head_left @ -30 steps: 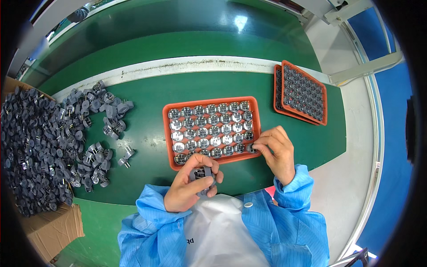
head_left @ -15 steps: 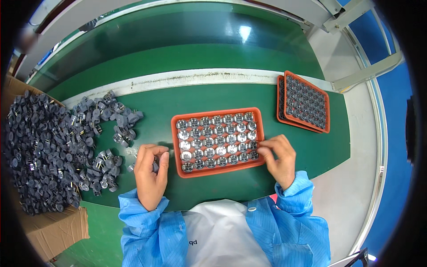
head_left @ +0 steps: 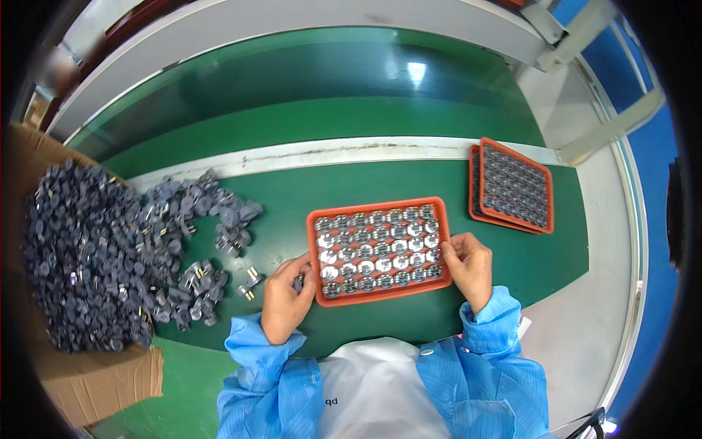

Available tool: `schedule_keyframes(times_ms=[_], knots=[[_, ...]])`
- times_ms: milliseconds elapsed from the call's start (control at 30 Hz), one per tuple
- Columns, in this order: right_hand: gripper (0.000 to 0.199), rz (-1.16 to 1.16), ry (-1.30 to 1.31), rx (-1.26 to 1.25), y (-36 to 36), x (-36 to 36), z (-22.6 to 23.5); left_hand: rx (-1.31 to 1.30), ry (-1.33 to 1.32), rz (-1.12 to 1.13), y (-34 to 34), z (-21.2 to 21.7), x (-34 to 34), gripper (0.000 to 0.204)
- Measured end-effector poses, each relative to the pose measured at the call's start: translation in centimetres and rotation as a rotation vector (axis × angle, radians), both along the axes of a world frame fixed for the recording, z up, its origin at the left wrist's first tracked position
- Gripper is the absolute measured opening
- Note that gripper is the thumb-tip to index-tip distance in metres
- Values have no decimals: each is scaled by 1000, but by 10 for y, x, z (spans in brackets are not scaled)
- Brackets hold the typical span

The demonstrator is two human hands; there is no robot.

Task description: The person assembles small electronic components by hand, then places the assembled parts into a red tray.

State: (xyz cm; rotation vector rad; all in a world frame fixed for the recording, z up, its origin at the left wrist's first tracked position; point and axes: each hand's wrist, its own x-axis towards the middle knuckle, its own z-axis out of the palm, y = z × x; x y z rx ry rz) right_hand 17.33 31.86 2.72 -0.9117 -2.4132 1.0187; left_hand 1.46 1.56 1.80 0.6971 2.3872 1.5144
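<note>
An orange-red tray (head_left: 380,298) lies in front of me, filled with rows of round silvery and dark parts. My left hand (head_left: 287,301) is at its left edge, fingers curled. A small dark grey round part (head_left: 298,282) shows between its thumb and fingers. At the tray's right edge, my right hand (head_left: 472,269) has its thumb and fingers closed on the rim. A loose plug-like piece with brass pins (head_left: 250,284) rests on the green table, left of my left hand.
A large heap of dark grey plug-like parts (head_left: 88,263) spills from a cardboard box (head_left: 110,384) at the left onto the green table (head_left: 373,325). Two stacked, filled orange-red trays (head_left: 550,201) stand at the back right. A white rail (head_left: 344,148) crosses behind.
My left hand has come in to the tray's left edge, leaving the loose piece uncovered. My right hand stays at the right edge. The whole view has shifted a little.
</note>
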Motion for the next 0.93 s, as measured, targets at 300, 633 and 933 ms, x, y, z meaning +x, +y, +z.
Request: schedule_keyframes(times_ms=[300, 633, 933], knots=[[16, -24, 62, -61, 3, 6, 40, 155, -158, 69, 16, 23, -2, 31], [20, -247, 248, 20, 154, 61, 60, 249, -173, -352, 192, 59, -39, 37], [19, -373, 69, 113, 256, 84, 65, 218, -73, -427, 317, 43, -28, 39]])
